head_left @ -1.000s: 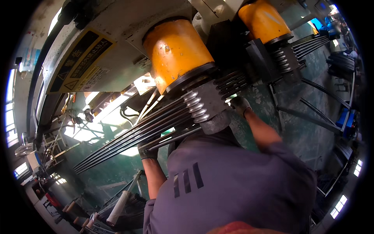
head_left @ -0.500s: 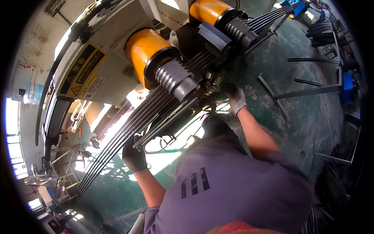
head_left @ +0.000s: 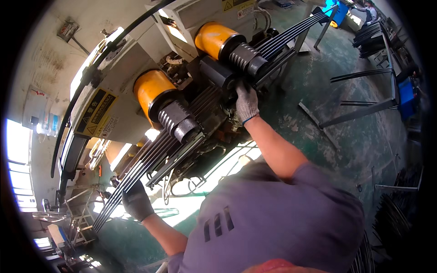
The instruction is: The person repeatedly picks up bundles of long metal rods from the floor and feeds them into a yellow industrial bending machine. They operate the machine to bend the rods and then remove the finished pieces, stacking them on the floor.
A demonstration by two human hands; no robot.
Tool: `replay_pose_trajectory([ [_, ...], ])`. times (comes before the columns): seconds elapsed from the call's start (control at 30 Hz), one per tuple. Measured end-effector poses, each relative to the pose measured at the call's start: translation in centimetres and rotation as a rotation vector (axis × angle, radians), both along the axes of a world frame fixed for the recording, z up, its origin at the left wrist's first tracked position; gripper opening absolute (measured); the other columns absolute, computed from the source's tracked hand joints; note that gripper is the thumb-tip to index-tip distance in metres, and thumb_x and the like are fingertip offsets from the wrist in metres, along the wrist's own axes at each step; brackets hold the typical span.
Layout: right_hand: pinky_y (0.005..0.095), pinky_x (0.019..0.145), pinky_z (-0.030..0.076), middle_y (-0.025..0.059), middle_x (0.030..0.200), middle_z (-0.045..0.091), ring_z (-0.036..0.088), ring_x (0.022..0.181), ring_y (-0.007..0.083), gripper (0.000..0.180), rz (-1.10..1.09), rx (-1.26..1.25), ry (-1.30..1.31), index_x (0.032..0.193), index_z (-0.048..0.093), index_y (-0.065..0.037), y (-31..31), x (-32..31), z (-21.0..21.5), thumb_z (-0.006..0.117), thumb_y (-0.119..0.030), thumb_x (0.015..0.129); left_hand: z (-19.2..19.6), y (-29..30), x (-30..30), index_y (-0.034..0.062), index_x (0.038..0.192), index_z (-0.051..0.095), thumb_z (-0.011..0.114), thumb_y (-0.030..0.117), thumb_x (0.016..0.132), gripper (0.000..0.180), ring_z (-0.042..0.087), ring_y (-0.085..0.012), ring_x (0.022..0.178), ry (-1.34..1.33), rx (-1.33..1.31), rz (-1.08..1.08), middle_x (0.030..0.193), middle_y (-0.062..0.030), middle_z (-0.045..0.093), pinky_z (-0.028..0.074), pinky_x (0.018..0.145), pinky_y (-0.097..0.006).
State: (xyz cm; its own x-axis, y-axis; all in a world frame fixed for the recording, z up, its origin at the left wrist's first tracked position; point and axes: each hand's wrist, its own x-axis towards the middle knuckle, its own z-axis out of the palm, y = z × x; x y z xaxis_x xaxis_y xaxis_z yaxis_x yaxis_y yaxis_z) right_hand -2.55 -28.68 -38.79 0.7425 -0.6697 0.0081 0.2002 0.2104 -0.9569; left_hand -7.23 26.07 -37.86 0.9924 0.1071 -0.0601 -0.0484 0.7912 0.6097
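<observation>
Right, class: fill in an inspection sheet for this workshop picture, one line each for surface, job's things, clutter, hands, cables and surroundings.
Surface: green painted floor, scuffed and stained.
Job's things: bundle of long dark metal strips running under two yellow rollers on a pale machine.
Clutter: loose dark strips on a low rack, and more strips at the right edge.
Hands: left hand, gloved, grip closed on the bundle's lower end; right hand, gloved, on the machine beside the upper roller; grip unclear.
Cables: black hose curving along the machine's side.
Surroundings: bright windows; warning label on the machine; another person far off.
</observation>
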Motion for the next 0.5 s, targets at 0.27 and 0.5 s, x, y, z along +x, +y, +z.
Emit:
replay_pose_trajectory([
  [0.27, 0.0328, 0.09, 0.048, 0.0073, 0.108, 0.071, 0.061, 0.097, 0.0161, 0.042, -0.018, 0.254, -0.021, 0.118, 0.069, 0.0, 0.2, 0.4, 1.4, 0.057, -0.039, 0.105, 1.3, -0.1, 0.9, -0.0096, 0.139, 0.053, 0.048, 0.018, 0.105, 0.044, 0.052, -0.031, 0.135, 0.095, -0.175, -0.067, 0.141, -0.0227, 0.059, 0.028, 0.124, -0.045],
  [0.5, 0.0358, 0.097, 0.046, 0.0122, 0.12, 0.068, 0.059, 0.106, 0.0212, 0.043, -0.066, 0.152, -0.048, 0.127, 0.064, 0.002, 0.0, 1.0, 0.9, 0.055, -0.034, 0.105, 12.3, -5.3, 1.1, -0.0004, 0.109, 0.074, 0.069, 0.027, 0.097, 0.03, 0.073, -0.0254, 0.089, -0.153, 1.407, 0.406, 0.104, -0.0144, 0.077, 0.056, 0.082, -0.036],
])
